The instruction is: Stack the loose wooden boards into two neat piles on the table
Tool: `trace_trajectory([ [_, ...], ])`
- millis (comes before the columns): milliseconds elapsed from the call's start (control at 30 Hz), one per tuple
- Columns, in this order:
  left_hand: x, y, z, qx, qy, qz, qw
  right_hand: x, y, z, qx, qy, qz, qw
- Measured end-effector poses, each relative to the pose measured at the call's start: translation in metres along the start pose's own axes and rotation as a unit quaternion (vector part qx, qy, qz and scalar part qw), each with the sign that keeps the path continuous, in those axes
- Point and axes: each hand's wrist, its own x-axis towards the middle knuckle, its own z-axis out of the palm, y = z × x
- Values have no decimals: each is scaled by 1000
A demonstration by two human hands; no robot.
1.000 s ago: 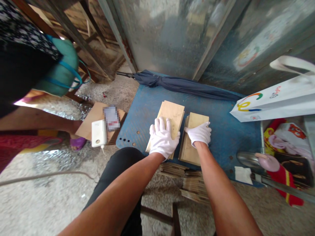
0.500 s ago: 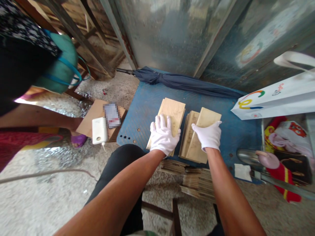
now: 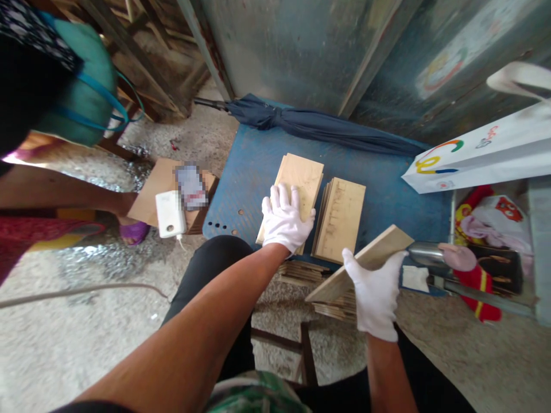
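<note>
My left hand [image 3: 286, 221], in a white glove, lies spread flat on the left stack of thin wooden boards [image 3: 302, 175]. In its white glove, my right hand [image 3: 376, 287] grips a single wooden board [image 3: 364, 264], tilted and lifted near the front edge of the blue table. Between the hands sits a second stack of wooden boards [image 3: 342, 221], its top face marked with brownish stains. Below the table edge, more stacked boards [image 3: 303, 272] show, partly hidden by the held board and my left arm.
A folded dark umbrella [image 3: 318, 127] lies along the back of the blue table [image 3: 253, 155]. At right stand a white paper bag [image 3: 477, 155] and a metal flask [image 3: 424, 253]. A white power bank [image 3: 170, 214] rests on cardboard at left, beside another person's leg [image 3: 64, 189].
My right hand has lifted a board off the right stack and drawn it toward me, tilting it. My left hand stays on the left stack. The view has shifted slightly.
</note>
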Motion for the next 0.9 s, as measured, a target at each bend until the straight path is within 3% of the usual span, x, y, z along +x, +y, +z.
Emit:
trace_trajectory([
  [133,0,0,-1,-16,-11,4,1000,-36,32,20,34,15,-73,997],
  [367,-1,1,-5,-36,-39,8,999,-78,77,83,26,-21,-124,992],
  [633,-1,1,-5,-39,-34,7,999,-68,82,128,85,-30,-165,982],
  [900,0,3,0,-30,-22,2,999,-60,73,151,120,2,-109,987],
])
